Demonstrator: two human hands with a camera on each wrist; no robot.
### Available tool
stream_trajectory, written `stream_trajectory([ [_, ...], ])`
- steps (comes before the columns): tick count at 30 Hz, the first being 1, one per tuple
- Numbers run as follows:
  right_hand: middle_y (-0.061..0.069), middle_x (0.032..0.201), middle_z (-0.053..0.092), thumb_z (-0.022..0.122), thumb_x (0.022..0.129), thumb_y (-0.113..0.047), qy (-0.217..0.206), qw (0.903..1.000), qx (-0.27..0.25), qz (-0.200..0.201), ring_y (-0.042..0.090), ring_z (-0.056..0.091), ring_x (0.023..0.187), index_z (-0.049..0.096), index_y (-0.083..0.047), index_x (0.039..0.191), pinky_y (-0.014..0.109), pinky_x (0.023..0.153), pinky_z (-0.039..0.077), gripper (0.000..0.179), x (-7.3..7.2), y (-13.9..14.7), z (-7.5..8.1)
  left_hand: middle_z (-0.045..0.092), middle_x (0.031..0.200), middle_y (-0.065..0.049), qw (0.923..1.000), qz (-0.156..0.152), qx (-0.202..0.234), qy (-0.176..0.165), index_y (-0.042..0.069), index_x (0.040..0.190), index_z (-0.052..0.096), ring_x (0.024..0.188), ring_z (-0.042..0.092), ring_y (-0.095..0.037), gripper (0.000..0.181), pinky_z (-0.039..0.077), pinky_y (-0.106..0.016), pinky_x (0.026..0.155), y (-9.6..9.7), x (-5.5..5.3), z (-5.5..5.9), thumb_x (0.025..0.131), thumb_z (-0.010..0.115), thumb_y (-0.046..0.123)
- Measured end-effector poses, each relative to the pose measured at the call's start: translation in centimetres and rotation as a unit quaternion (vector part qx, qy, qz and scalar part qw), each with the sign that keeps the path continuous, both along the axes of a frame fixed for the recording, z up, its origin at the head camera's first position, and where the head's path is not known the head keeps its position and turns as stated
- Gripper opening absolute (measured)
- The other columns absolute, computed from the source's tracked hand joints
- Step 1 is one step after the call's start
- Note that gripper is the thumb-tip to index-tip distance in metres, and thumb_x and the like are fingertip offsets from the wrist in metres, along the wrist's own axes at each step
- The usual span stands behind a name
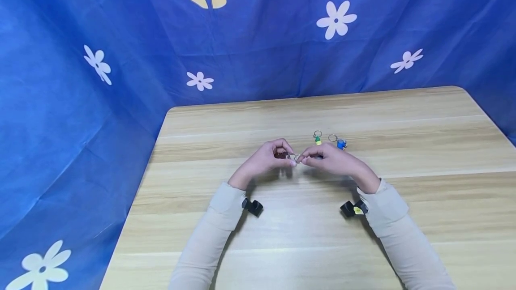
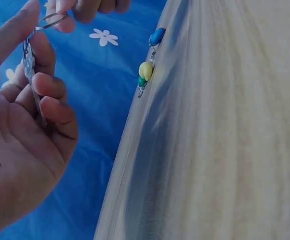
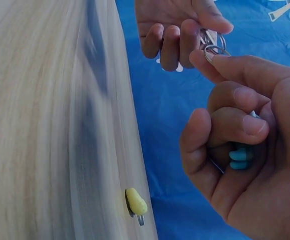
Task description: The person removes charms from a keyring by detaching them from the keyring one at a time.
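Note:
My left hand (image 1: 266, 159) grips a flat metal key (image 2: 29, 67) between thumb and fingers, above the table. From the other side my right hand (image 1: 332, 159) pinches a metal key ring (image 3: 215, 50) between thumb and index finger. The rings overlap the keys where the two hands meet. Inside the curled fingers of my right hand sits a small teal charm (image 3: 241, 157), mostly hidden by those fingers.
Past my right hand, a keychain with a green and yellow charm (image 1: 318, 140) lies on the wooden table (image 1: 193, 147). Beside it is another ring with a blue charm (image 1: 341, 144). A blue flowered cloth (image 1: 258, 48) hangs behind the table.

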State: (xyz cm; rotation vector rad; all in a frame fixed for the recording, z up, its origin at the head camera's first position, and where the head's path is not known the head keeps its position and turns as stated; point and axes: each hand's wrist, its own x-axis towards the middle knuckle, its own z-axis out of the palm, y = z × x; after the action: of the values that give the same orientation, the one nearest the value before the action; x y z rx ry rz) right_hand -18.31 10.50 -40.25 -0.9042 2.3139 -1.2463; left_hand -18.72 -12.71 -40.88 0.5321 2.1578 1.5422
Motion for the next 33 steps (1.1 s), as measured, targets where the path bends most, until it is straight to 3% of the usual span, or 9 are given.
stream_trajectory([
  [3, 0.011, 0.109, 0.072, 0.055, 0.097, -0.013, -0.003, 1.0000, 0.002, 0.003, 0.014, 0.063, 0.091, 0.071, -0.008, 0.107, 0.030, 0.083, 0.052, 0.020, 0.04, -0.06, -0.04, 0.064, 0.083, 0.004, 1.0000, -0.003, 0.006, -0.004, 0.005, 0.101, 0.058, 0.078, 0.060, -0.011, 0.025, 0.048, -0.025, 0.078, -0.02, -0.02, -0.11, 0.082, 0.074, 0.008],
  [10, 0.014, 0.101, 0.071, 0.055, 0.097, -0.013, -0.005, 1.0000, 0.002, 0.001, 0.007, 0.044, 0.061, 0.071, -0.007, 0.108, 0.025, 0.068, 0.046, 0.020, 0.02, -0.12, -0.04, 0.068, 0.085, 0.002, 0.9989, -0.023, 0.035, -0.018, 0.003, 0.109, 0.056, 0.080, 0.063, -0.013, 0.028, 0.049, -0.023, 0.079, -0.03, -0.04, -0.11, 0.085, 0.070, 0.004],
  [14, 0.014, 0.104, 0.071, 0.056, 0.097, -0.012, -0.002, 1.0000, 0.001, 0.001, 0.006, 0.046, 0.063, 0.071, -0.006, 0.107, 0.024, 0.068, 0.047, 0.020, -0.05, -0.13, -0.08, 0.072, 0.093, -0.007, 0.9972, -0.039, 0.055, -0.032, 0.000, 0.119, 0.055, 0.087, 0.068, -0.015, 0.034, 0.053, -0.027, 0.086, -0.08, 0.01, 0.08, 0.087, 0.067, 0.002],
  [20, 0.015, 0.103, 0.070, 0.055, 0.097, -0.012, -0.013, 0.9999, 0.004, -0.001, 0.004, 0.039, 0.054, 0.071, -0.006, 0.109, 0.023, 0.063, 0.045, 0.021, -0.12, -0.08, -0.05, 0.069, 0.099, -0.007, 0.9992, -0.037, 0.012, -0.009, 0.006, 0.123, 0.060, 0.089, 0.064, -0.012, 0.037, 0.052, -0.027, 0.086, -0.16, 0.08, 0.27, 0.087, 0.069, 0.009],
  [26, 0.014, 0.105, 0.071, 0.054, 0.098, -0.014, -0.014, 0.9999, 0.008, -0.002, 0.007, 0.049, 0.065, 0.071, -0.006, 0.109, 0.026, 0.070, 0.048, 0.021, 0.01, -0.02, -0.14, 0.066, 0.100, -0.005, 0.9988, -0.043, -0.022, 0.003, 0.009, 0.121, 0.062, 0.091, 0.061, -0.011, 0.035, 0.051, -0.025, 0.084, -0.23, 0.05, 0.10, 0.088, 0.069, 0.010],
  [33, 0.015, 0.105, 0.071, 0.055, 0.097, -0.011, -0.019, 0.9998, -0.002, 0.005, 0.014, 0.056, 0.076, 0.070, -0.004, 0.108, 0.024, 0.073, 0.049, 0.020, 0.06, 0.09, -0.15, 0.067, 0.104, -0.019, 0.9977, -0.067, -0.007, -0.006, 0.005, 0.124, 0.059, 0.093, 0.064, -0.019, 0.036, 0.052, -0.025, 0.085, -0.36, -0.01, -0.14, 0.089, 0.066, 0.006],
])
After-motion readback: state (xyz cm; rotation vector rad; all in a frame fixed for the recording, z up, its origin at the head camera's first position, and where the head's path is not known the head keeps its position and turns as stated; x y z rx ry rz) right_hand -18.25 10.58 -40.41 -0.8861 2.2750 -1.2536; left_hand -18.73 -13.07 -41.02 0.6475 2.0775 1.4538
